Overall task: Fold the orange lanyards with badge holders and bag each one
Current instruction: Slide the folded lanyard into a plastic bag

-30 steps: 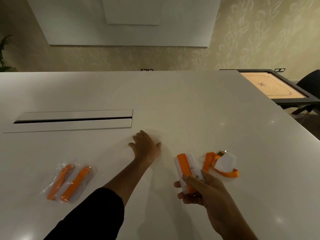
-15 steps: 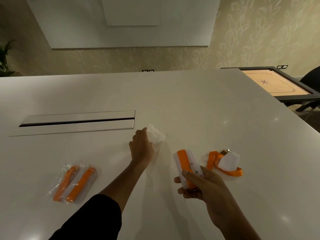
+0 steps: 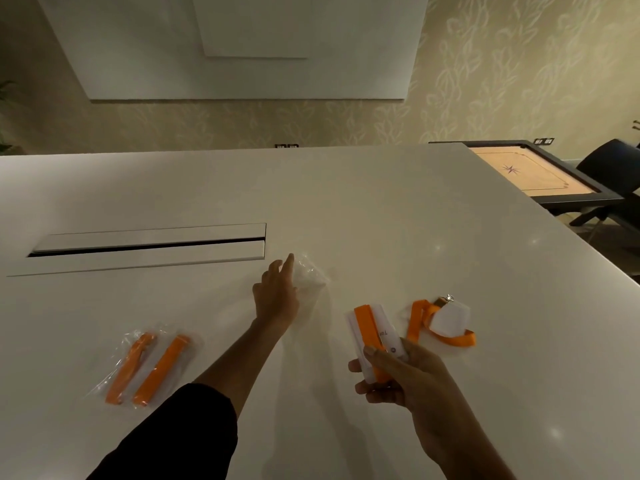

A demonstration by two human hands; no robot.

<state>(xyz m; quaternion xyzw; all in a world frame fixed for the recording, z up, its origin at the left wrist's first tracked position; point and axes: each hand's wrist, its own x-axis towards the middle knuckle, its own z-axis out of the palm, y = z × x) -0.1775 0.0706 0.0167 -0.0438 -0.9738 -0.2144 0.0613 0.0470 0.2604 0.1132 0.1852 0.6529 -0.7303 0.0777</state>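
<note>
From the head view, the person's left hand (image 3: 277, 299) reaches forward over the white counter (image 3: 398, 209), forefinger stretched out and the other fingers partly curled. A clear plastic bag (image 3: 311, 275) lies crumpled just to the right of that hand, against the finger side; whether the fingers actually pinch it cannot be told, since the film is nearly invisible there. A dark sleeve (image 3: 173, 434) covers the upper part of the left arm.

The right hand (image 3: 401, 372) is nearer the camera, fingers and thumb curled round the lower end of a folded lanyard (image 3: 372, 332): an orange strap doubled flat along a white badge holder, its free end pointing away from the person.

Just right of that bundle, an unfolded lanyard (image 3: 443, 323) lies loose on the counter, its orange strap looped under a white badge holder with a small metal clip at the far end.

To the left of the sleeve, two bagged lanyards (image 3: 149, 367) lie side by side on the counter, each an orange strip in clear plastic, slanted the same way.

A long recessed slot (image 3: 149, 244) runs across the counter beyond the left hand. Off the counter's far right corner stand a carrom board (image 3: 530, 174) and a dark chair (image 3: 613, 168).
</note>
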